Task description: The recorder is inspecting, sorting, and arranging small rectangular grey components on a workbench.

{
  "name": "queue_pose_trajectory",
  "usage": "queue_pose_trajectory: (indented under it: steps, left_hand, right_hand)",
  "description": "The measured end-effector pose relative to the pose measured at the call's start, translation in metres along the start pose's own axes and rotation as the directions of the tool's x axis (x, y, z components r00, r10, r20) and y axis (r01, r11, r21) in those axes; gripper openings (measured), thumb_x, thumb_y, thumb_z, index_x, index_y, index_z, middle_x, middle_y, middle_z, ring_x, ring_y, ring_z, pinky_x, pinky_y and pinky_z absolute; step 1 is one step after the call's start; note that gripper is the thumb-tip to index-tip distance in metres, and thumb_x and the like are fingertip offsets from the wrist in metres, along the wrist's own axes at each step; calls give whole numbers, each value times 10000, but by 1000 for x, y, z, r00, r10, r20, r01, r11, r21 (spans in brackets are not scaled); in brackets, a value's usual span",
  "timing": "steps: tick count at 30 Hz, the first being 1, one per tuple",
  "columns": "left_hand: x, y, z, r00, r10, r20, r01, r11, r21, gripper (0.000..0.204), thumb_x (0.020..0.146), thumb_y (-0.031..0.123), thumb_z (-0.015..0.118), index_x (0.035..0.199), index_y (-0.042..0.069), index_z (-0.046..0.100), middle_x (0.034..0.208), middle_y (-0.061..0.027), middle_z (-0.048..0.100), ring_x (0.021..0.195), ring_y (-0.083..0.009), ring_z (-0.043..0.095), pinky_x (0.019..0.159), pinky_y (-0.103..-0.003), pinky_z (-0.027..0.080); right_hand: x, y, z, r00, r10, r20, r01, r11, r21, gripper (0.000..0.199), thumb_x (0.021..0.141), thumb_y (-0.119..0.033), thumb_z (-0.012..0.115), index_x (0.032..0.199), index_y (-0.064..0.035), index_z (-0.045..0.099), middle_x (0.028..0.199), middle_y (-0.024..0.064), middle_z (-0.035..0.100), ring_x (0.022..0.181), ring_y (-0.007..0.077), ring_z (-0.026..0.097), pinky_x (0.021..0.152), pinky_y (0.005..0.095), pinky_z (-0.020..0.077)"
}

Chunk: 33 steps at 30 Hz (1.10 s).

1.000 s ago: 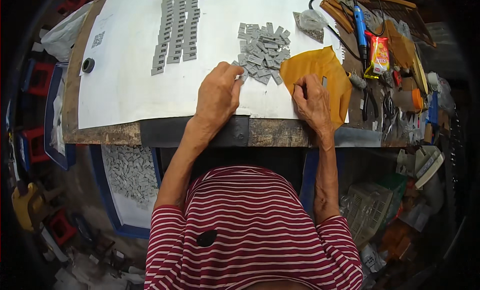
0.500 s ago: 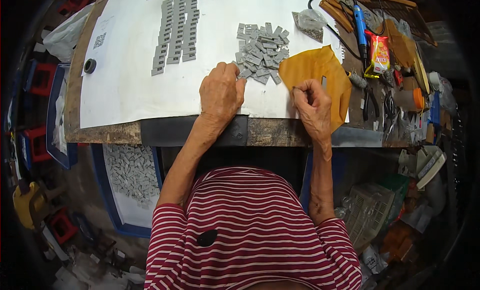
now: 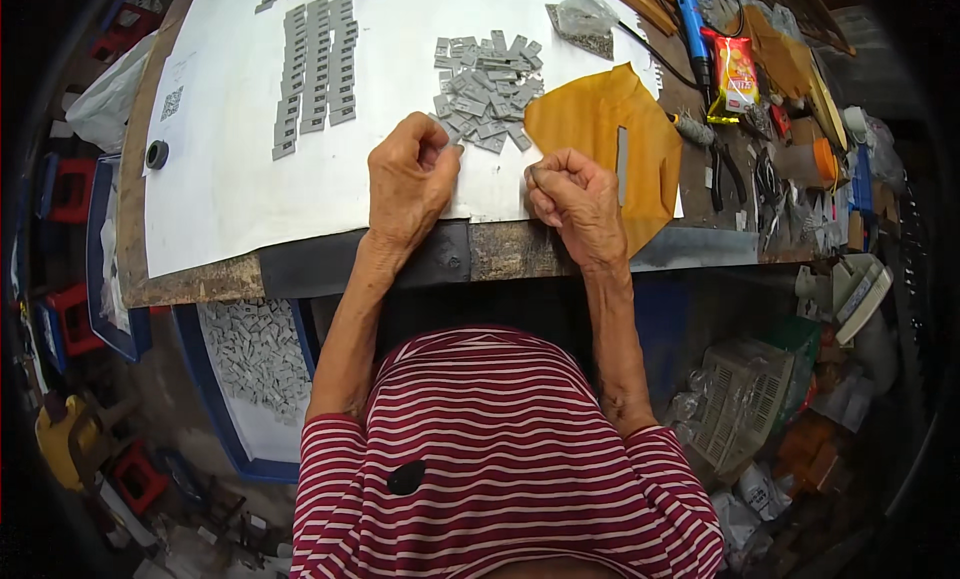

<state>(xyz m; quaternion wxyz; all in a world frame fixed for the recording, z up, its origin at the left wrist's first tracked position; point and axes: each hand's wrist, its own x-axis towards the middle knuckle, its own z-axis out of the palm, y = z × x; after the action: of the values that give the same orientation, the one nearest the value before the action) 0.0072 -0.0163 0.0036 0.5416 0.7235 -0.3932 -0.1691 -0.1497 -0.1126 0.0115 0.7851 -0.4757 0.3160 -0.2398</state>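
My left hand (image 3: 410, 179) rests on the white sheet (image 3: 230, 179) with its fingers curled, the fingertips pinching a small grey piece at the near edge of a loose pile of grey flat pieces (image 3: 487, 89). My right hand (image 3: 577, 201) is closed in a fist at the table's front edge. It touches the left corner of an orange-yellow sheet (image 3: 600, 119), and I see nothing in it. A narrow grey strip (image 3: 622, 164) lies on that sheet just right of the fist.
Grey pieces lie in neat rows (image 3: 318, 69) at the far left of the sheet, and a black ring (image 3: 157, 154) lies near its left edge. A clear bag (image 3: 585, 19), a blue tool (image 3: 690, 9), a snack packet (image 3: 735, 74) and tools crowd the right. A blue tray of grey pieces (image 3: 255, 359) sits under the table.
My right hand has come left off the orange-yellow sheet and closed into a fist. The left hand has curled tighter at the pile's edge.
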Motion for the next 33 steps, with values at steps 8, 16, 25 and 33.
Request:
queue_pose_trajectory:
  steps: [8, 16, 25, 33]
  left_hand:
    - [-12, 18, 3, 979, -158, 127, 200, 856, -477, 156, 739, 27, 612, 889, -13, 592, 716, 7, 550, 594, -41, 469, 542, -185, 402]
    - [-38, 29, 2, 925, -201, 321, 371, 655, -658, 258, 755, 50, 593, 1005, -6, 567, 716, 7, 532, 600, -48, 471, 565, -174, 393]
    - [-66, 39, -4, 896, -179, 405, 402, 714, -573, 235, 771, 44, 589, 988, -8, 517, 758, -66, 601, 613, -86, 537, 587, -200, 441]
    - [-80, 31, -5, 902, -183, 391, 393, 721, -571, 196, 781, 28, 581, 961, -15, 515, 708, -48, 579, 600, -77, 550, 556, -182, 453]
  right_hand:
    - [-9, 3, 0, 998, -17, -59, 22, 996, 89, 72, 795, 9, 557, 841, 30, 507, 692, 74, 537, 501, 66, 449, 413, 165, 332]
    - [-21, 11, -10, 999, -17, 32, 4, 929, 370, 177, 797, 3, 532, 965, 58, 512, 754, 82, 540, 563, 78, 474, 460, 181, 355]
    - [-38, 25, -4, 998, -33, -50, 48, 944, 328, 129, 792, -6, 557, 909, 46, 538, 738, 95, 580, 569, 90, 529, 474, 189, 418]
    - [-47, 34, 0, 987, -121, -107, 132, 985, 110, 128, 811, -31, 564, 899, 60, 544, 733, 109, 604, 567, 111, 573, 504, 189, 475]
